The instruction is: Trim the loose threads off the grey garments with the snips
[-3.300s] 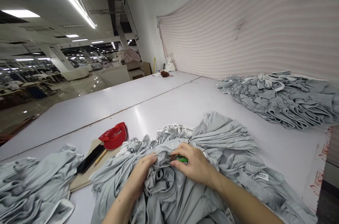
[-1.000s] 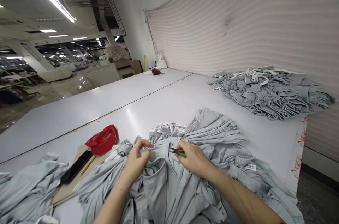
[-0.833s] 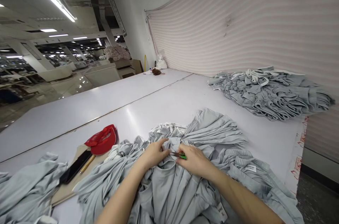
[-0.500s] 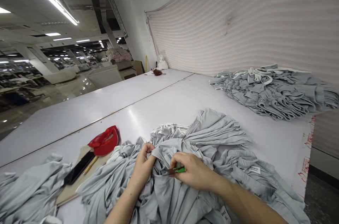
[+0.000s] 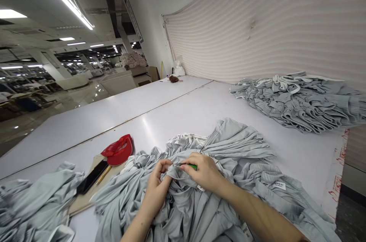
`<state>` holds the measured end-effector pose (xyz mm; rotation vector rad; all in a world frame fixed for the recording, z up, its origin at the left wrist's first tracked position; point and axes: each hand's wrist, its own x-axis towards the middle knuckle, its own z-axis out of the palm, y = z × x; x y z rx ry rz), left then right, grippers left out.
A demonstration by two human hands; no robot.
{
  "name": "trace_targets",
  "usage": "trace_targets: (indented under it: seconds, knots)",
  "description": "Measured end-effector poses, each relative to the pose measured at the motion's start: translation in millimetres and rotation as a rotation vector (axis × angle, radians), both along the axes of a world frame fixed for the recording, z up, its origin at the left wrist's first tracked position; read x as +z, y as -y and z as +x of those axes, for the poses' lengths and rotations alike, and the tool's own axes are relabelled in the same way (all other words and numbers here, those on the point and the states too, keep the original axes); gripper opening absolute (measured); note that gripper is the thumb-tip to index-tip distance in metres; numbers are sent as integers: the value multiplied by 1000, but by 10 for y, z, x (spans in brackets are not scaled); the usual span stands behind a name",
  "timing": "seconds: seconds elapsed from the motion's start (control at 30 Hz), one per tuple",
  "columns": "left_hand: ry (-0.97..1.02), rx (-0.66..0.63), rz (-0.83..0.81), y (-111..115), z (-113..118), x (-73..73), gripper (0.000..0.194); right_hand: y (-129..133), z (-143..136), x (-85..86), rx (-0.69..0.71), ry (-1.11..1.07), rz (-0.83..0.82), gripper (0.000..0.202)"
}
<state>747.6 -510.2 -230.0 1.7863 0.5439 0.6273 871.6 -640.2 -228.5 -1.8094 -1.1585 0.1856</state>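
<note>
My left hand [image 5: 159, 181] pinches a fold of grey fabric [image 5: 188, 200] in the heap at the table's near edge. Closed around a small green-handled cutting tool [image 5: 193, 166] is my right hand [image 5: 204, 171], just right of the left. The tool's thin metal blades point left and reach the fingertips of my left hand, at the pinched cloth. White tags [image 5: 279, 185] show on the garments to the right.
A red cap [image 5: 118, 150], a black phone-like object [image 5: 93, 177] and a yellow pencil-like stick [image 5: 103, 175] lie on brown board at left. More grey garments [image 5: 300, 101] are stacked back right; another grey pile [image 5: 42, 200] lies front left.
My right hand has moved up and left, bringing the tool from the lower cloth to my left fingertips. The view has shifted slightly.
</note>
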Motion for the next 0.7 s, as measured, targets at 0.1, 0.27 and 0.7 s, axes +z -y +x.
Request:
trace_targets:
  seconds: [0.1,0.27,0.7]
  knots:
    - [54,28,-45,82,-9,-13,39,20,-4,-16,30,-33,13,13]
    - [39,56,-4,127,-37,-15,37,61,-3,9,42,-44,30,11]
    - [-272,-68,-155,-192,-101,246,17,229,50,2,-107,187,-104,21]
